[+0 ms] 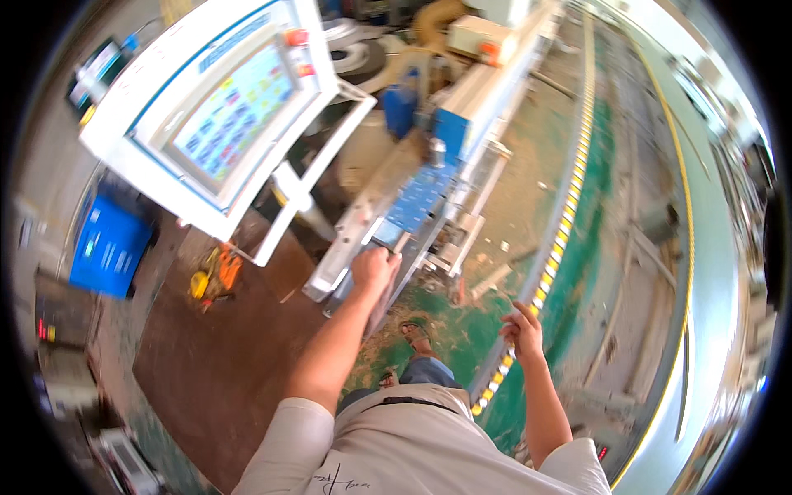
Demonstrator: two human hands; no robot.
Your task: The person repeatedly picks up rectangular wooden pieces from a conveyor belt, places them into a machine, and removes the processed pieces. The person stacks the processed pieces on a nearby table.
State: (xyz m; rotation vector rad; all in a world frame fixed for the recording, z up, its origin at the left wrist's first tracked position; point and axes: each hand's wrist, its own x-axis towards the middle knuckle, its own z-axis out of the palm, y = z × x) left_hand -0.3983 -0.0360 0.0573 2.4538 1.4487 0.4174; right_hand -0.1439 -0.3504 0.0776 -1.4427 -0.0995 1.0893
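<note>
My left hand (375, 269) is closed in a fist at the near end of the machine bed, with the fingers toward a short pale piece (402, 242). Blur hides what, if anything, it grips. Just beyond it lies a blue perforated plate (418, 200) on the metal bed (356, 227). My right hand (524, 332) has its fingers curled in beside a long rail of yellow rollers (554, 247). Whether it touches the rail or holds something small I cannot make out.
A white control panel with a lit screen (233, 114) stands at the left on a white frame. Below it are orange-handled tools and a yellow tape (216, 275) on a brown board (214, 363). A blue box (111, 246) sits far left. A long grey-green table (705, 247) runs along the right.
</note>
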